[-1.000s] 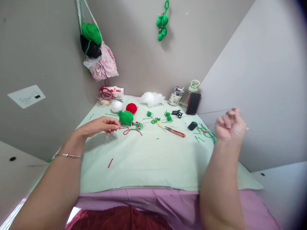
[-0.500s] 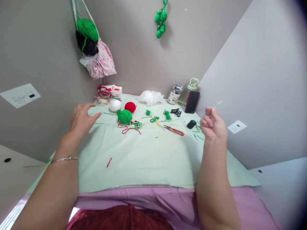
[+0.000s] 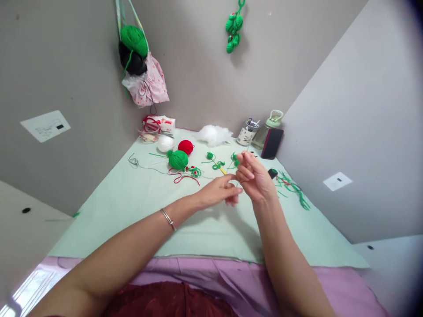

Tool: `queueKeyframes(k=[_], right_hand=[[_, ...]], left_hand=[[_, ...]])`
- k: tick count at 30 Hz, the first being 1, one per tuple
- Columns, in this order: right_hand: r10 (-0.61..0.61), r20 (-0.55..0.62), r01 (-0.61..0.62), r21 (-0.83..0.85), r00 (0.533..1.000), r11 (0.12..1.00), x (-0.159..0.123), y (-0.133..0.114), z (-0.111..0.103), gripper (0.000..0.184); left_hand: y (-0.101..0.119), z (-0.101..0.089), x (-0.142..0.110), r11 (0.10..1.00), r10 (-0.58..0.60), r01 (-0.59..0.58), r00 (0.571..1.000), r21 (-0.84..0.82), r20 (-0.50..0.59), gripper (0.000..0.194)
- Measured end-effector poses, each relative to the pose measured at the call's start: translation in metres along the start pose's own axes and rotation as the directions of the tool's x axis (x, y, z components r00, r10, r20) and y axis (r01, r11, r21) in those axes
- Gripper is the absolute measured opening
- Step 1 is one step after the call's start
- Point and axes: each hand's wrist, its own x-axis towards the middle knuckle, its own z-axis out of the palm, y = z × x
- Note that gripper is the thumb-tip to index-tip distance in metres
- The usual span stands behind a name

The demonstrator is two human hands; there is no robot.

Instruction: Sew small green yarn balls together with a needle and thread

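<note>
My right hand is raised over the middle of the table, thumb and fingertips pinched on a thin thread. A short fine line shows above the fingertips; whether it is a needle I cannot tell. My left hand is just left of it, index finger stretched out to the right hand and thumb apart below. The dark thread runs across the cloth from a loose tangle towards the hands. Behind them lie small green crochet pieces and a yellow-handled crochet hook, partly hidden.
Green, red and white yarn balls stand at back left. White stuffing, a pen holder, a bottle and a phone line the back. Green yarn scraps lie at right.
My left hand has moved right from the left side of the table to beside my right hand. My right hand has come inward to the left, still pinching the thread.
</note>
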Motion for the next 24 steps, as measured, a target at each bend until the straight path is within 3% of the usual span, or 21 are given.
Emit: queueKeyframes(k=[5,8,11,14,16,21,24], right_hand=[[-0.023,-0.023,0.028,0.241,0.999,0.97,0.005,-0.02,-0.032,0.018],[-0.066,-0.058,0.081,0.306,0.996,0.949,0.008,-0.032,-0.055,0.012],[-0.104,-0.098,0.13,0.315,0.99,0.94,0.011,-0.04,-0.068,0.01],[-0.119,-0.165,0.167,0.319,0.979,0.933,0.013,-0.042,-0.074,0.013],[-0.117,-0.2,0.178,0.322,0.973,0.93,0.014,-0.042,-0.076,0.016],[-0.146,-0.171,0.192,0.299,0.974,0.935,0.016,-0.043,-0.089,0.014],[-0.176,-0.157,0.213,0.267,0.972,0.94,0.016,-0.046,-0.098,0.014]], left_hand=[[0.018,-0.036,-0.041,0.955,-0.007,0.037,0.995,0.293,-0.104,0.04],[0.033,-0.06,-0.083,0.848,-0.054,0.109,0.991,0.518,-0.121,0.039],[0.042,-0.082,-0.123,0.722,-0.192,0.278,0.96,0.633,-0.202,0.038],[0.042,-0.101,-0.153,0.605,-0.261,0.382,0.924,0.699,-0.279,0.037],[0.04,-0.109,-0.168,0.569,-0.284,0.387,0.92,0.725,-0.269,0.036],[0.028,-0.125,-0.193,0.552,-0.422,0.438,0.881,0.71,-0.215,0.033],[0.025,-0.137,-0.206,0.57,-0.34,0.455,0.889,0.685,-0.307,0.026]])
